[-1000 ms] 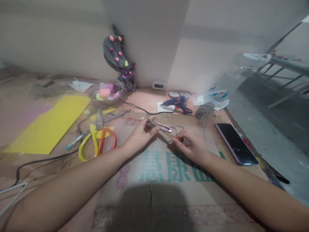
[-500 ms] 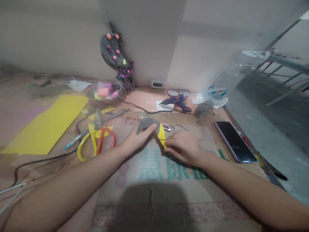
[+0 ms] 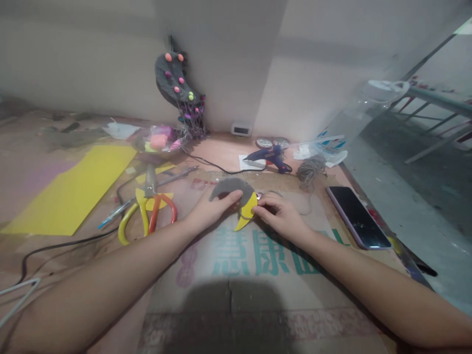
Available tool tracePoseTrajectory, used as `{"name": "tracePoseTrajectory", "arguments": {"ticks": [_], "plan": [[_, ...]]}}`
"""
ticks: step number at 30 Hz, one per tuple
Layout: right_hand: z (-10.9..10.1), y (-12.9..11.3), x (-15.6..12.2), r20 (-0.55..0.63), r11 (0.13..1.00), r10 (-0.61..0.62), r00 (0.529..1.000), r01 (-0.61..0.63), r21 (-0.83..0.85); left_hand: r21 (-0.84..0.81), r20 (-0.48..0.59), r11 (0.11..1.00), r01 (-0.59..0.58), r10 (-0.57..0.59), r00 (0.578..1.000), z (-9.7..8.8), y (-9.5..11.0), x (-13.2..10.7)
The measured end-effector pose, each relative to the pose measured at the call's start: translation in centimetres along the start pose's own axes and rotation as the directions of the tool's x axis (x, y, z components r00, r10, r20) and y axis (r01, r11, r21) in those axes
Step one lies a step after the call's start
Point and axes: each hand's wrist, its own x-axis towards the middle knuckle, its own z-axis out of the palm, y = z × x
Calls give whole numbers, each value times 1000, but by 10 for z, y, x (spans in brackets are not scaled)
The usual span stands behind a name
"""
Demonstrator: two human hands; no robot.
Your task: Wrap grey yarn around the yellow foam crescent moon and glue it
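A crescent cut-out lies flat on a sheet of printed cardboard (image 3: 258,275); its upper part is grey (image 3: 230,186) and its lower tip is yellow (image 3: 248,212). My left hand (image 3: 212,209) presses on the grey part with the fingers held together. My right hand (image 3: 278,216) pinches the yellow edge from the right. A small metal cutter peeks out just behind the crescent, mostly hidden.
Yellow-and-orange scissors (image 3: 147,216) and a pen lie to the left, beside a yellow sheet (image 3: 73,189). A blue glue gun (image 3: 269,157), twine (image 3: 309,169) and a phone (image 3: 356,216) lie at right. A grey beaded ornament (image 3: 177,83) leans in the corner behind a clear bowl (image 3: 158,142).
A second ago both hands held the crescent edge-on above the cardboard. It has since been laid flat, and my right hand has shifted to pinch its yellow edge.
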Motion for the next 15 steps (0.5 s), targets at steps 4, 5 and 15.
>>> {"name": "tracePoseTrajectory", "arguments": {"ticks": [4,5,15], "plan": [[1,-2,-2,-3,997,59,998,-59,45,-34,-37,997,64,-65,997,3,1,-2],[1,-2,-2,-1,996,68,998,-67,50,-54,-38,996,76,-78,996,3,2,-3],[0,-3,-2,61,993,81,995,-86,86,103,6,991,84,-85,996,0,-1,0]]}}
